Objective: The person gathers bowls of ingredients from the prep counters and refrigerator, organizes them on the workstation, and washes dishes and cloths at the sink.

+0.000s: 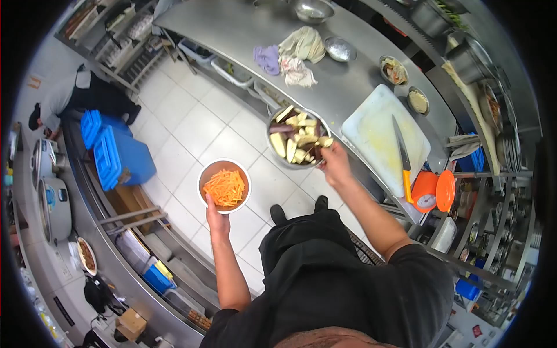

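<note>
Head view:
- Left hand [216, 217]: partly curled, holding near rim of white bowl [210, 172]; carrot strips [226, 188] inside.
- My right hand [335, 162]: fingers closed at rim of metal bowl [282, 159], eggplant pieces [278, 144] inside; surface [354, 72] beyond.
- Handling (judged): bowls stiff. Eggplant load heavier, near brim; grip rim, support base. Carrots light, loose; keep level.

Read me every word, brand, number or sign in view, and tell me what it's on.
No text is legible.
Orange scale: dial markings, too small to read.
Large cooker: blue label, too blurred to read.
Wall notice: orange and white, too blurred to read.
Carrot bowl and eggplant bowl: no writing visible.
</note>
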The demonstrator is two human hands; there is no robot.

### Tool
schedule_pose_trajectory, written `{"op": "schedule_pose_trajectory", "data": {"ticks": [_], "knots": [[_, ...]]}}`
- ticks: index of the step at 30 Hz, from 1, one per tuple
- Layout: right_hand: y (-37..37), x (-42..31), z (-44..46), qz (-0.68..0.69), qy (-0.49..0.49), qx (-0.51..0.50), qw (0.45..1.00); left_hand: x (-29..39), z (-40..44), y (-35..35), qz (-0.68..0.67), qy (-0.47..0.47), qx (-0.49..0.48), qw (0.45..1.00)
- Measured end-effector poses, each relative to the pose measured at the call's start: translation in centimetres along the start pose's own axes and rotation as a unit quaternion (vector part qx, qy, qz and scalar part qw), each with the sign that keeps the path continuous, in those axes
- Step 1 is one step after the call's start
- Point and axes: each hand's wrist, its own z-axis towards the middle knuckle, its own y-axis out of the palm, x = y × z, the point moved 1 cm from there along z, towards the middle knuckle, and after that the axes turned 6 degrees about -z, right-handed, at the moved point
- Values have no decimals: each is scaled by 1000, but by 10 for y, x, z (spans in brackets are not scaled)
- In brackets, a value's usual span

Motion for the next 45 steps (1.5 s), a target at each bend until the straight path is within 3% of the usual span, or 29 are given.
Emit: {"op": "schedule_pose_trajectory", "data": {"ticks": [5, 11, 19, 24, 27, 30, 33, 39, 45], "knots": [[-24, -95, 47, 34, -62, 82, 994, 19, 51, 111, 59, 2, -126, 990], [-79, -121, 143, 21, -93, 170, 981, -7, 129, 252, 111, 25, -199, 973], [-135, -102, 209, 56, -60, 129, 988, -6, 226, 404, 174, 28, -168, 970], [-149, -120, 188, 17, -26, 87, 996, 5, 274, 449, 188, 51, -172, 966], [-149, -123, 166, -7, -58, 126, 990, 4, 296, 459, 207, 28, -177, 962], [-125, -111, 164, -156, -173, 267, 935, -1, 302, 462, 200, 0, -188, 962], [-63, -146, 149, -358, -297, 345, 815, -3, 313, 455, 197, -41, -208, 957], [0, -154, 173, -604, -192, 367, 681, 13, 323, 450, 229, -84, -242, 939], [1, -162, 169, -577, -217, 368, 696, 26, 352, 436, 242, -129, -291, 916]]}}
